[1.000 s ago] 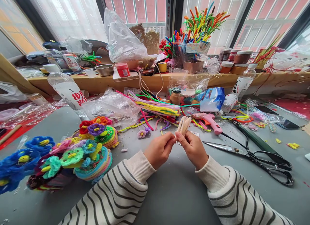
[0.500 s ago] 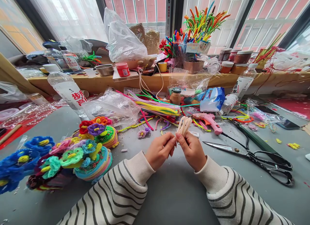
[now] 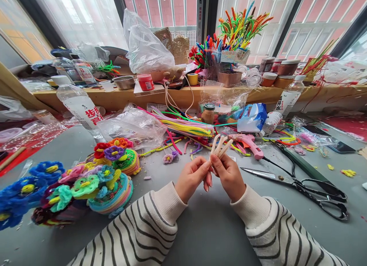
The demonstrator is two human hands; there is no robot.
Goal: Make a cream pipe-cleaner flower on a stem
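Note:
A small bunch of cream pipe cleaners [image 3: 220, 145] stands up between my hands, its strands fanned apart at the top. My right hand [image 3: 228, 176] is closed around the lower part, with the thumb pressed on the front. Thumb and index finger of my left hand [image 3: 194, 178] pinch at the base of the same bunch, just beside the right thumb; the exact grip point is hidden by the fingers. To the left sit fuzzy pipe-cleaner flowers [image 3: 86, 185] in several colours. Large black-handled scissors [image 3: 298, 184] lie to the right of my right hand.
Loose coloured pipe cleaners [image 3: 186, 126] lie beyond my hands, near a pink glue gun [image 3: 248, 143] with a black cord. A plastic bottle [image 3: 78, 105] stands at back left, another bottle [image 3: 290, 96] at back right. Jars, a metal bowl [image 3: 124, 82] and pipe-cleaner stems [image 3: 241, 29] line the ledge.
The upper ends of the cream bunch have spread from a tight cluster into a fan. My left hand has shifted slightly right, its lower fingers now more extended.

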